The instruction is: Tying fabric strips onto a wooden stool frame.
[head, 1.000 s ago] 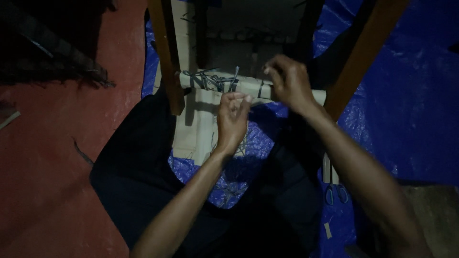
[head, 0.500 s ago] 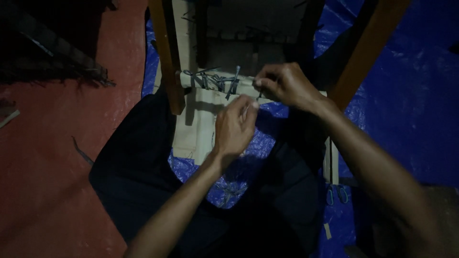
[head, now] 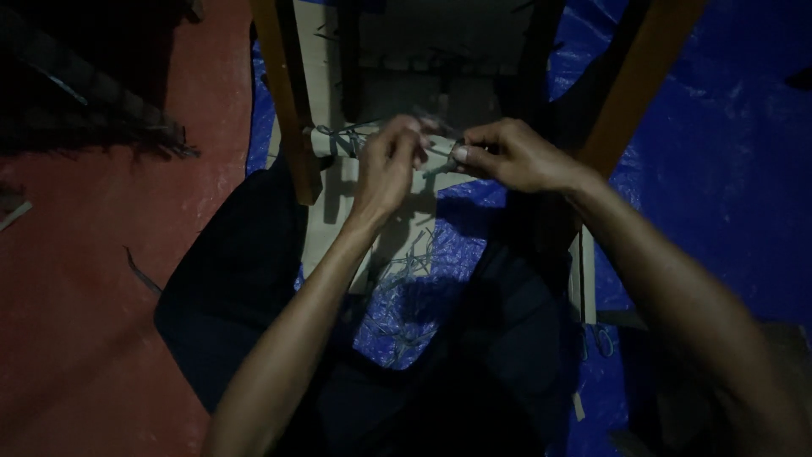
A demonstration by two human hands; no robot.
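Note:
A pale rolled bar with grey strings tied round it spans two wooden uprights of a frame, with a pale woven strip hanging below it. My left hand is raised in front of the bar, fingers pinched on a thin grey string. My right hand meets it from the right, thumb and fingers pinching the same string. The two hands almost touch. Loose grey strings dangle under them over my dark-clothed lap.
Wooden uprights stand at the left and the right. A blue tarpaulin covers the ground to the right, a red floor lies to the left. Dark slats sit at the upper left.
My right hand dropped from above the bar and moved left to meet my left hand. My left hand rose to the bar and closed on the string.

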